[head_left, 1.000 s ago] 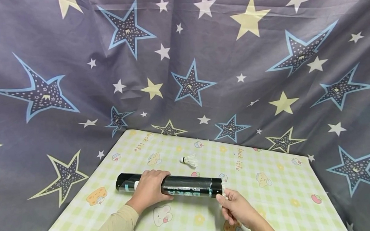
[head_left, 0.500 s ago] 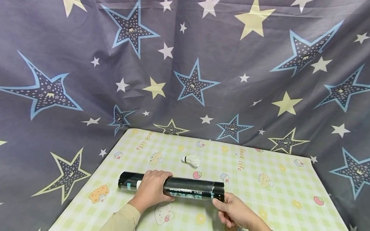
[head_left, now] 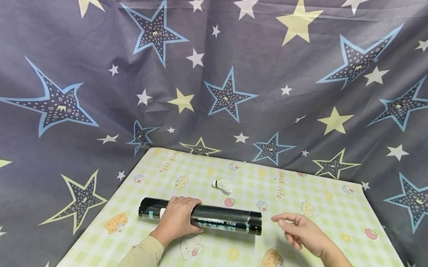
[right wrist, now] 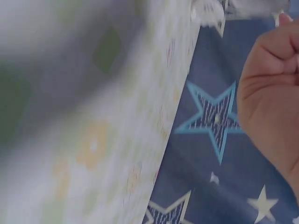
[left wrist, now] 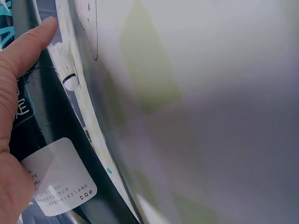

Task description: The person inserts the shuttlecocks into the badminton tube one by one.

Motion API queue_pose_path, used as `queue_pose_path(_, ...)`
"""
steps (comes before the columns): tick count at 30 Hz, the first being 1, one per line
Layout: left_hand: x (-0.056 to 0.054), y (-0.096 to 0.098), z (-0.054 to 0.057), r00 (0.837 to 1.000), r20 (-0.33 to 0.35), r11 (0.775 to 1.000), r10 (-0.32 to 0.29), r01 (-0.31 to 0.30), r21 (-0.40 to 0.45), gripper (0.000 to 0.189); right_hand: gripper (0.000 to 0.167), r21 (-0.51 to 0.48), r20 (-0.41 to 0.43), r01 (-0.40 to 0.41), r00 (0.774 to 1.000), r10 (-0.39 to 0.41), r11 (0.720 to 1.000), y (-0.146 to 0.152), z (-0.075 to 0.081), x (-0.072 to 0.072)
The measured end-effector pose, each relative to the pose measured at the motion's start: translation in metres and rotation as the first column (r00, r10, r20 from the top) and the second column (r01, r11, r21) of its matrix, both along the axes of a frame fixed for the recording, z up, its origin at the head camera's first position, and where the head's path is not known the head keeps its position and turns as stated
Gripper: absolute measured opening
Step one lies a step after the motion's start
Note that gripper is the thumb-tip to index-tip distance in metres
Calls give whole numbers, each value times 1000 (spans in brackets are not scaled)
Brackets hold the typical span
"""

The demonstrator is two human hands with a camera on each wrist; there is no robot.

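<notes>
A long black shuttlecock tube (head_left: pixel 234 218) with BOKA lettering lies crosswise close over the table, tilted slightly down to the right. My left hand (head_left: pixel 179 215) grips it from above, left of its middle. In the left wrist view, a white label (left wrist: pixel 63 177) shows on the tube (left wrist: pixel 60 121) beside my hand (left wrist: pixel 14 107). Just off the tube's right end, my right hand (head_left: pixel 304 232) is held apart from it, index finger extended, the other fingers loosely curled around nothing. Behind the tube, a white shuttlecock (head_left: pixel 223 184) rests on its side, cork to the left.
A green-and-white checked cloth (head_left: pixel 322 202) with cartoon prints covers the table. Dark curtains (head_left: pixel 185 122) with stars rise along the table's back and side edges.
White feathers showing at the tube's right end have gone inside, out of sight. My right hand has let go of that end and drawn away rightward. My left hand keeps its grip.
</notes>
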State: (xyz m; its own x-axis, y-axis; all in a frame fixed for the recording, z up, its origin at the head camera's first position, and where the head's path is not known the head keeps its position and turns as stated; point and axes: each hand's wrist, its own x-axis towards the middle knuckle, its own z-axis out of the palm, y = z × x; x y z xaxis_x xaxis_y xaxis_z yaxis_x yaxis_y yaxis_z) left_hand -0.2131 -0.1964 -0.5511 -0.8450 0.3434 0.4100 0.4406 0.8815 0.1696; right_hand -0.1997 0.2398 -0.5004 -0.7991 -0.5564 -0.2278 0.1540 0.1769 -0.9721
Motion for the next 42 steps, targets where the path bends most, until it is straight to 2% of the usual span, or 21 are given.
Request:
queue_pose_path(2,0,-1,0,1000,0,1000,-1,1,0,81,27,41,-20,89,996,-88,995,5,3,-11)
queue_pose_path(5,0,-3,0,1000,1,1000,-5,5,-1,81,39,126,-57,223,974,-217,967,3,5,-30)
queue_pose_path(7,0,-4,0,1000,4,1000,-7,7,-4,81,49,171,-79,279,960,-269,945,-5,5,-44)
queue_pose_path(9,0,-5,-1,1000,10,1000,-12,12,-6,82,53,212,-103,292,956,-276,933,-17,5,-58)
queue_pose_path(11,0,-5,-1,1000,16,1000,-19,19,-6,82,50,244,-133,274,960,-248,930,-31,7,-71)
queue_pose_path(14,1,-6,-1,999,16,1000,-31,31,-5,82,44,313,-215,216,965,-152,925,-55,11,-87)
queue_pose_path(18,1,-7,0,999,24,999,-44,44,-8,79,38,405,-311,142,950,-10,903,-88,18,-103)
queue_pose_path(21,2,-6,2,997,49,998,-55,56,-12,77,39,433,-326,95,944,57,896,-111,19,-109)
queue_pose_path(25,3,-5,3,995,76,998,-60,62,-25,76,40,430,-320,76,945,73,900,-132,15,-114)
queue_pose_path(30,5,-4,1,995,85,997,-57,61,-52,78,38,380,-282,110,959,2,919,-144,6,-116)
queue_pose_path(37,7,-4,0,994,90,996,-59,65,-61,79,46,281,-128,163,983,-132,946,-152,-7,-121)
queue_pose_path(39,8,-3,1,994,94,996,-62,68,-65,79,50,242,-68,156,987,-143,958,-153,-10,-123)
queue_pose_path(42,8,-2,1,994,89,995,-62,68,-74,79,57,155,31,104,993,-110,982,-153,-15,-124)
